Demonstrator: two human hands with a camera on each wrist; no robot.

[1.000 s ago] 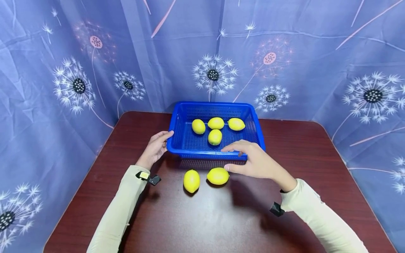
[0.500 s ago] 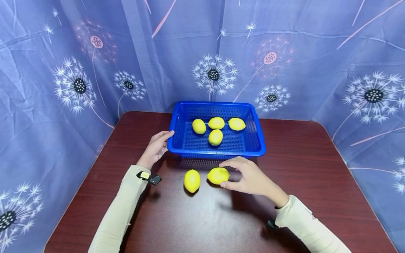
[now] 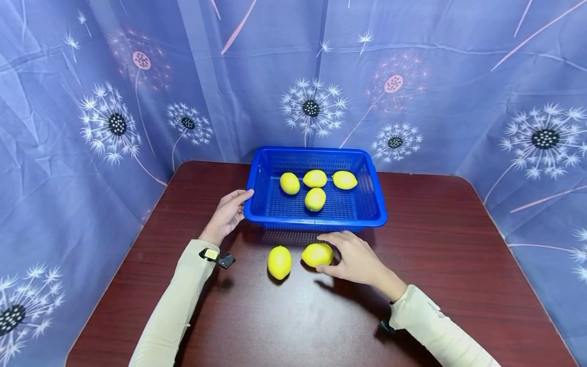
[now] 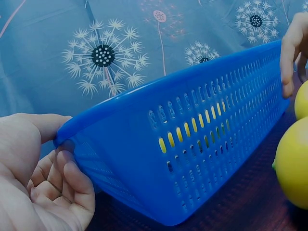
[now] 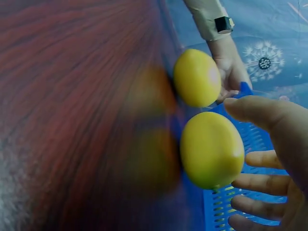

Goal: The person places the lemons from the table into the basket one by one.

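Note:
My left hand (image 3: pixel 227 214) grips the left rim of a blue plastic basket (image 3: pixel 316 222), thumb over the edge and fingers curled beneath, as the left wrist view shows (image 4: pixel 48 173). Inside the basket lie several yellow lemons (image 3: pixel 315 199). In front of it, two more rest on the table: a left lemon (image 3: pixel 279 262) and a right lemon (image 3: pixel 316 255). My right hand (image 3: pixel 355 259) is spread about the right lemon, thumb on the near side and fingers on the far side. In the right wrist view, the thumb stands a little off this lemon (image 5: pixel 211 150), with fingertips close beside it.
The dark red-brown wooden table (image 3: pixel 431 244) carries everything. Behind and at both sides hangs a blue curtain (image 3: pixel 247 92) with dandelion prints. The basket stands near the table's back edge, close to the curtain.
My right hand has come down from over the basket's front rim to the right lemon, its thumb and fingers now on either side. The left hand keeps its grip on the rim.

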